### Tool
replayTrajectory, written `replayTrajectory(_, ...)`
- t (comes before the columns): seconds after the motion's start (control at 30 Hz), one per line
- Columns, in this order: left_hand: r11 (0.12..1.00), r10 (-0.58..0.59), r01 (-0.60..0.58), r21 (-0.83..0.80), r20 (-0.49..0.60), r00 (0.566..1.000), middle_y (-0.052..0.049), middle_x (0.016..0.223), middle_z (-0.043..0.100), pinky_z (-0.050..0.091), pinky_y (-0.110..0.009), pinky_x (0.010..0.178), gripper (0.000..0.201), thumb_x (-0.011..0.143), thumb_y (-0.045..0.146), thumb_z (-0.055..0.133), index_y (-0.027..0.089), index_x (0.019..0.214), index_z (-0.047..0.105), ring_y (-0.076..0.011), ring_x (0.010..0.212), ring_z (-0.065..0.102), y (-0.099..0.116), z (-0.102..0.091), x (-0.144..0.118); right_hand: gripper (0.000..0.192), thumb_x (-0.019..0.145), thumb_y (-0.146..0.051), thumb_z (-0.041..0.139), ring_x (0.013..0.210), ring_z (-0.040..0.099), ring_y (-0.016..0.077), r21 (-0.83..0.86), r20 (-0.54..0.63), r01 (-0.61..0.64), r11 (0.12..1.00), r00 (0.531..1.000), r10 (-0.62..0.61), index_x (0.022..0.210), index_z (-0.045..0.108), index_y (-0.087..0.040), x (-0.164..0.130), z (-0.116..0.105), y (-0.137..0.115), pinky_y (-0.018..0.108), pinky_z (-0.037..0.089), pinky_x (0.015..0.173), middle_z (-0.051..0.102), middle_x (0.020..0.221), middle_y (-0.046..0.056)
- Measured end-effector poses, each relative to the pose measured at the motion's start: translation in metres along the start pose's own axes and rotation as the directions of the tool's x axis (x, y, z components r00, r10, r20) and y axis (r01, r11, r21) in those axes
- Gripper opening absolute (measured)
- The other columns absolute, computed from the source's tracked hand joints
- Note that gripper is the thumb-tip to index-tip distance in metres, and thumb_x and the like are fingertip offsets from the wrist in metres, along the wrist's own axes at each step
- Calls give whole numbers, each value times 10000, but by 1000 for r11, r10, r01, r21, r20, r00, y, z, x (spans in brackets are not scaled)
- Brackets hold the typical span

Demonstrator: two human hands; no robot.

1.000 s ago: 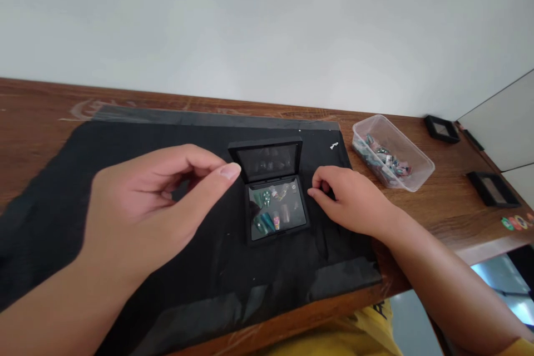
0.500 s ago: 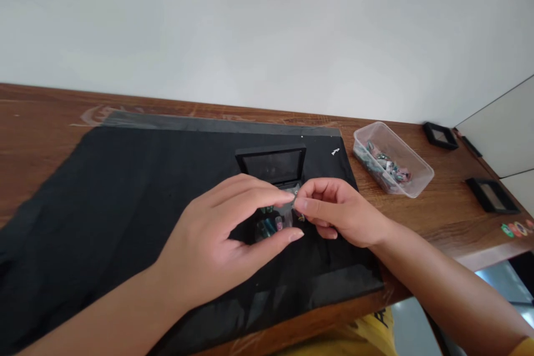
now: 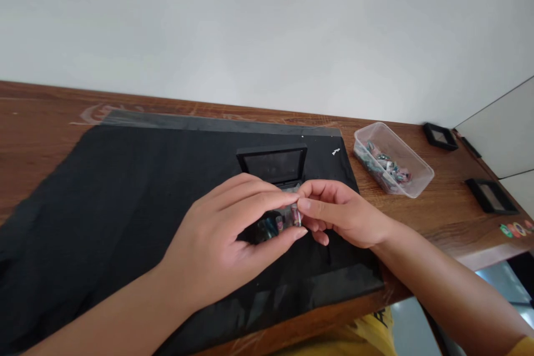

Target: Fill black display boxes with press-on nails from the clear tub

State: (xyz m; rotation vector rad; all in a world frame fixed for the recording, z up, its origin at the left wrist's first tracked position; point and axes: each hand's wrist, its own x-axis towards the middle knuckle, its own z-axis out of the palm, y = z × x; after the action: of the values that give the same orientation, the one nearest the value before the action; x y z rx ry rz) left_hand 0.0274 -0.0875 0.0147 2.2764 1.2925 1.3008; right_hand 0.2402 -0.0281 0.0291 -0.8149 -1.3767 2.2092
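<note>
Over the open black case (image 3: 273, 189) mid-mat, our left hand (image 3: 221, 245) and right hand (image 3: 346, 214) meet, both grips pinching a small pink nail piece (image 3: 295, 214). The black mat (image 3: 104, 189) lies bare toward 9 o'clock; a clear tub (image 3: 411, 178) sits at 2 o'clock near the worktop (image 3: 450, 217) edge.

Left hand (image 3: 221, 239) and right hand (image 3: 340, 212) meet fingertip to fingertip (both forearms angled inward), fingers curled in pinches.
</note>
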Motion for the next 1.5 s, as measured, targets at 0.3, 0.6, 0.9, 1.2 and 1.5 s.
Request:
replayTrajectory(0.3,999,-30,27,42,68,997,45,745,717,600,-301,687,151,1057,360,727,301,1142,837,-172,671,680,-10,5,-3,551,865,-676,926,588,386,66,-215,-246,81,973,960,-134,902,617,-220,-4,-8,-10,216,322,487,621,823,-50)
replayTrajectory(0.6,958,-124,52,283,243,962,-3,752,765,629,-387,758,138,982,361,794,294,1072,874,-267,789,748,-18,18,-4,512,899,-670,887,683,469,113,-404,-253,151,902,929,-269,876,615,-237,0,-10,-5,266,415,619,581,790,-46)
replayTrajectory(0.9,969,-118,49,243,278,953,-14,754,778,616,-388,693,131,995,372,768,274,1024,851,-275,756,752,-15,21,-2,426,977,-620,813,720,513,135,-545,-236,161,823,912,-335,938,654,-227,-1,-10,2,287,458,661,660,864,-5)
replayTrajectory(1.2,970,-148,91,225,251,957,-20,804,805,660,-398,778,200,978,444,785,284,1073,858,-272,782,771,-18,22,-3,500,1019,-722,704,739,522,146,-611,-220,145,778,913,-343,928,635,-235,-1,-10,1,290,455,671,648,857,1)
replayTrajectory(1.5,992,-127,127,6,34,991,56,636,632,505,-307,604,187,1002,382,702,296,870,805,-158,577,617,-8,-8,5,232,1037,-441,738,636,465,110,-774,-153,105,625,926,-346,1012,730,-210,-11,-14,-9,280,356,615,673,830,-23)
